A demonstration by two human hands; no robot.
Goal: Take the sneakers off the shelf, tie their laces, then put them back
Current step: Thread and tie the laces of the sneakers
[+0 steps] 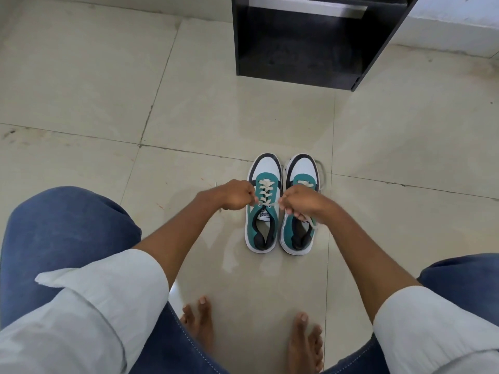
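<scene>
Two white, teal and black sneakers stand side by side on the tiled floor, toes pointing away from me. The left sneaker (263, 211) has its white lace pulled sideways at the top eyelets. My left hand (237, 194) grips one lace end on its left. My right hand (299, 202) grips the other end and hangs over the right sneaker (297, 230), hiding that shoe's tongue. A loose lace of the right sneaker trails on the floor by its toe.
A black open shelf (305, 68) stands on the floor beyond the sneakers, its bottom compartment showing nothing inside. My bare feet (199, 322) and my knees in blue jeans fill the near floor. A white wall runs at the far right.
</scene>
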